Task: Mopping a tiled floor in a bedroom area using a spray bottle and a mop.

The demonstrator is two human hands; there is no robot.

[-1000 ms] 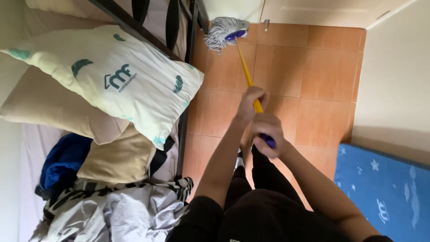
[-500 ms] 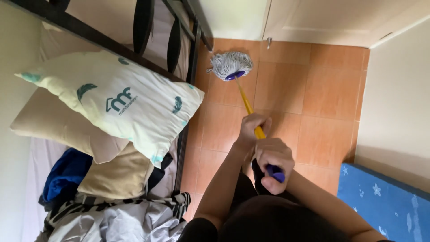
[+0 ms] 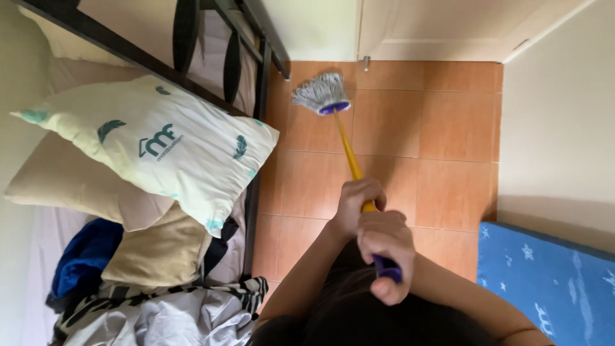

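Yellow was the mop handle (image 3: 349,152) we clenched with both fists, left hand (image 3: 356,204) above right hand (image 3: 386,248), its grey mop head (image 3: 320,93) on the tiled floor (image 3: 442,141) near the far-left corner by the bed frame (image 3: 261,96), which we judged it might strike.

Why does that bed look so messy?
The pillows lie piled crookedly, one corner poking over the bed frame edge. Clothes sit crumpled below them. Both hands grip the mop; the floor shows no spill.
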